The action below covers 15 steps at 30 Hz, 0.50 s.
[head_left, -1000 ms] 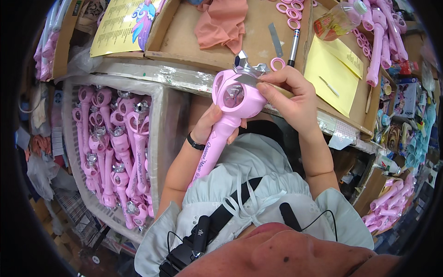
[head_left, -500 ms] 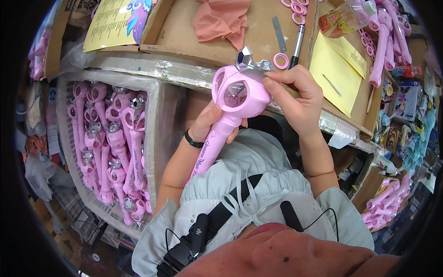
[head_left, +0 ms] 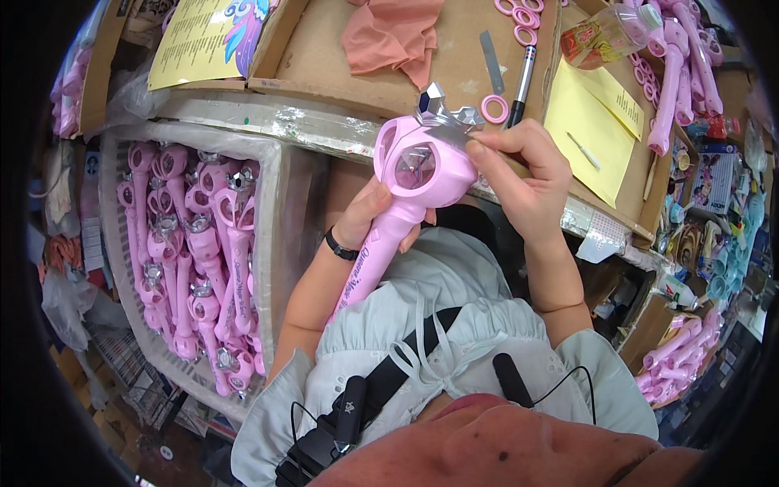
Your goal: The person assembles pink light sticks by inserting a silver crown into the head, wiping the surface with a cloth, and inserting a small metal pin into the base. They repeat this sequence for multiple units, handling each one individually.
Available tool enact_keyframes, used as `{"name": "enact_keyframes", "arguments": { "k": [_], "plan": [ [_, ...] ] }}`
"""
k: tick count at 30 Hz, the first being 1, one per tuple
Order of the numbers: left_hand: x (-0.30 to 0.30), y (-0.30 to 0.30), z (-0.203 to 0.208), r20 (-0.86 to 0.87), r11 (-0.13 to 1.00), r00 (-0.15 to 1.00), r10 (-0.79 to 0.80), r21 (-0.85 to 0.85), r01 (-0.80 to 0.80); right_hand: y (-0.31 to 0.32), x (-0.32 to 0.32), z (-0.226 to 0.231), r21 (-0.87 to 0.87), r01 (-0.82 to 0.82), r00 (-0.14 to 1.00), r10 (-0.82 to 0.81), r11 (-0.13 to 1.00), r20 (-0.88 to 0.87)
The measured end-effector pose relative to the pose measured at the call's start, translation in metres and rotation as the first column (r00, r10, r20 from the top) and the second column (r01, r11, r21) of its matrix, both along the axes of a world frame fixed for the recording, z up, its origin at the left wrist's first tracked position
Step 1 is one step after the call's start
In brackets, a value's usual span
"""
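Observation:
A pink plastic toy wand (head_left: 430, 174) with a round windowed head slants up in front of my chest. My left hand (head_left: 367, 213) is wrapped round it just below the head, thumb on top. A faceted silver crown (head_left: 442, 109) caps the wand's head. At the crown's base, my right hand (head_left: 523, 166) is closed, thumb and forefinger pinched together. A thin grey edge shows by those fingertips, against the crown's rim; whether it is a separate piece is too small to tell.
Left of me, a lined crate (head_left: 276, 243) holds several similar wands. On the bench lie a salmon cloth (head_left: 393, 36), a grey blade (head_left: 491, 61), a pen (head_left: 523, 81), pink rings (head_left: 494, 108) and yellow paper (head_left: 584, 134). A bottle (head_left: 604, 36) lies at the far right.
My right hand has shifted slightly right and down at the crown's base, still pinched. The wand is almost still in my left hand.

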<state>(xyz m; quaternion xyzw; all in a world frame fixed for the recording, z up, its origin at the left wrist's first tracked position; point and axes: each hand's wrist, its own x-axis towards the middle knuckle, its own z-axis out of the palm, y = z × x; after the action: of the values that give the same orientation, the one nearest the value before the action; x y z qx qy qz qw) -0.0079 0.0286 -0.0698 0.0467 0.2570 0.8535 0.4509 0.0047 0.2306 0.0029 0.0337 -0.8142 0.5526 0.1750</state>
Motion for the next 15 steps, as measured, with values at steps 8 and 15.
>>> {"name": "enact_keyframes", "arguments": {
  "k": [8, 15],
  "plan": [
    [0.0007, -0.0003, -0.0007, 0.007, 1.0, 1.0, -0.004, -0.008, 0.004, 0.0009, 0.0004, 0.0019, 0.005, 0.008, 1.0, -0.008, 1.0, 0.029],
    [0.0007, -0.0008, 0.0002, 0.013, 0.999, 1.0, -0.012, -0.033, 0.012, -0.0012, -0.0022, 0.0022, 0.028, 0.01, 1.0, -0.009, 1.0, -0.013]
  ]
}}
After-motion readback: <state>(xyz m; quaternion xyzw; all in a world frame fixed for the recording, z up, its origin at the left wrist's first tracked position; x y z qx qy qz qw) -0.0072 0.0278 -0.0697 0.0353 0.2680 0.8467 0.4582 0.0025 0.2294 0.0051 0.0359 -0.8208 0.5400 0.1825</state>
